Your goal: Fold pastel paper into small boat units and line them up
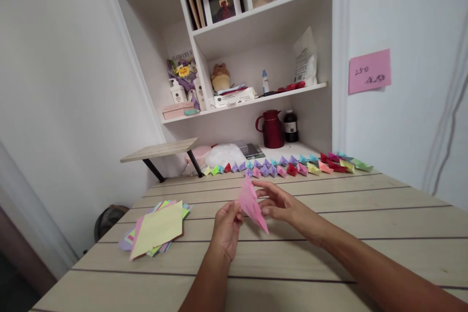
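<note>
Over the middle of the desk (329, 253), seen from the head camera, both hands hold one folded pink paper (251, 204) just above the wooden planks. Its shape is a narrow pointed strip; the long axis runs on a slant, one tip pointing up toward the far edge, the other down and to the right, toward the person. The left hand (226, 226) pinches the paper's lower left edge between thumb and fingertips, the other fingers curled in. The right hand (280, 202) lies at the paper's right side with its fingers (263, 185) loosely spread, tips touching the paper; whether they grip it cannot be told. Near the left edge of the desk lies one fanned stack of coloured sheets (157, 229), a pale yellow sheet on top, well apart from the hands. Along the far edge run two loose rows of small folded paper pieces (288, 166) in purple, pink, red, blue, green and yellow, too small and crowded to count exactly. Behind them, at the back of the desk, stand one red jug (272, 129) and one dark bottle (290, 126) side by side. On the shelf (256, 100) above, a flower bunch (183, 69) carries a wrapper reading "FLOWERS". On the right wall hangs one pink note (369, 71) with "250" handwritten; the marks below it are unreadable.
</note>
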The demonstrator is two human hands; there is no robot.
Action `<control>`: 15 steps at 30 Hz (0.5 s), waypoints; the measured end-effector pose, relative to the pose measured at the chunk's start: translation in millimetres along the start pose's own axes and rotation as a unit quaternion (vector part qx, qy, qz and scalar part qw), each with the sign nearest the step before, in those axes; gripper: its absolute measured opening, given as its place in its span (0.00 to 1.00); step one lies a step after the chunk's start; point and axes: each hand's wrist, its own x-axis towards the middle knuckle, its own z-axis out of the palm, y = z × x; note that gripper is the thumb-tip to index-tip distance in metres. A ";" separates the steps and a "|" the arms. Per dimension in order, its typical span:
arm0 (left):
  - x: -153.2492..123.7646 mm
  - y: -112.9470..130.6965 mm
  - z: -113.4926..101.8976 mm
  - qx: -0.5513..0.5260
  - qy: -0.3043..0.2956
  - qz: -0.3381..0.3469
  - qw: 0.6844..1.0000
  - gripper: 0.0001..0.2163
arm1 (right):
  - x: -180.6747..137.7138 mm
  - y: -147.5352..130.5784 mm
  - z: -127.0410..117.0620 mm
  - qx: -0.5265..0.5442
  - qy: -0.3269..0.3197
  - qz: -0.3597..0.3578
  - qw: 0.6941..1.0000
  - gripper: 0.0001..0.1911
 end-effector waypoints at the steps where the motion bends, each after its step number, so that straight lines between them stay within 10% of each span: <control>1: -0.1 1.1 -0.4 -0.007 -0.002 -0.005 1.000 0.13 | 0.0 -0.9 -2.3 0.009 0.006 0.000 1.000 0.31; 15: -1.6 5.3 -0.3 -0.022 -0.048 -0.054 0.997 0.13 | -1.4 -3.7 1.3 -0.224 -0.008 0.013 0.974 0.12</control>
